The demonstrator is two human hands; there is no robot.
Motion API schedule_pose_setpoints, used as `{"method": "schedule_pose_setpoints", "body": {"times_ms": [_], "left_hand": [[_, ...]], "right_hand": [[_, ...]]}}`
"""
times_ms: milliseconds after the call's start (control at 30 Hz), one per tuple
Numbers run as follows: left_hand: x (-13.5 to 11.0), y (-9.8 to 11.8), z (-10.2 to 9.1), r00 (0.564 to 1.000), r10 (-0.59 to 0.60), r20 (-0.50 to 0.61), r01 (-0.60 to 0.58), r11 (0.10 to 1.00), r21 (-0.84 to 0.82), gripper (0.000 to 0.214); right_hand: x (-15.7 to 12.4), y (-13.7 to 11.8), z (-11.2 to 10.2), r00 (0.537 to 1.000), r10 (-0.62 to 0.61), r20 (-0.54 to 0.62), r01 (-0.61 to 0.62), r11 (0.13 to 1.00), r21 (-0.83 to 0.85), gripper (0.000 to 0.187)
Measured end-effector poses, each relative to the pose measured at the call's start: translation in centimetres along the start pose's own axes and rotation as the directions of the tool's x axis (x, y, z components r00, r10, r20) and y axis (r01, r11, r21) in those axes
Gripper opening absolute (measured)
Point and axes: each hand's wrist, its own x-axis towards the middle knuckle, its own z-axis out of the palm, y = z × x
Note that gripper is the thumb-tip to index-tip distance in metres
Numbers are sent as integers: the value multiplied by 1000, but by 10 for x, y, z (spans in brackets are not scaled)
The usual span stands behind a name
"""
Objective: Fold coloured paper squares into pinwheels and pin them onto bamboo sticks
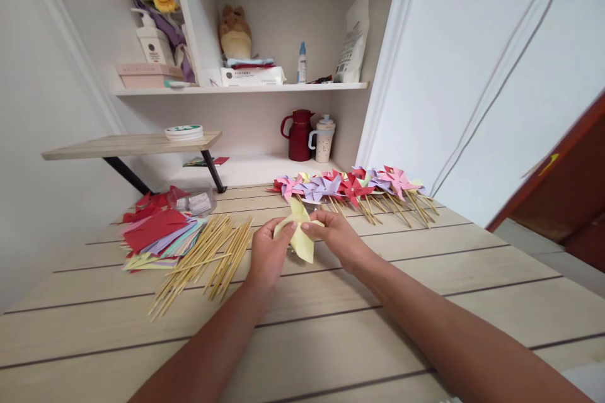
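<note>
A yellow paper pinwheel (pixel 302 244) is held up between both hands over the middle of the table, its blades folded in toward the centre. My left hand (pixel 268 249) grips its left side, thumb pressed near the middle. On the right side, my right hand (pixel 339 236) pinches the paper with thumb and fingers close to the centre. No stick shows on this pinwheel. Just behind the hands lie finished pinwheels (pixel 352 187) in red, pink and purple on wooden sticks. Left of my left hand are loose wooden sticks (pixel 198 264) in a pile.
Stacked coloured paper sheets (pixel 158 233) lie at the left, beside a clear plastic box (pixel 193 200). A small raised wooden shelf (pixel 118 146) stands behind them on black legs. A dark red jug (pixel 300 135) and a beige cup (pixel 324 140) stand at the back.
</note>
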Motion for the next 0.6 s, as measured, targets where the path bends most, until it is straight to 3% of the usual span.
{"method": "schedule_pose_setpoints", "body": {"times_ms": [267, 467, 600], "left_hand": [[-2, 9, 1, 981, 4, 196, 33, 982, -185, 50], [5, 7, -5, 990, -26, 139, 64, 958, -279, 57], [9, 6, -10, 987, -85, 136, 124, 944, -306, 40]], "right_hand": [[-1, -10, -2, 997, 18, -72, -16, 1000, 21, 23], [-1, -12, -2, 996, 27, -84, -21, 997, 76, 24], [3, -11, -5, 995, 53, -88, -35, 980, 193, 29]]}}
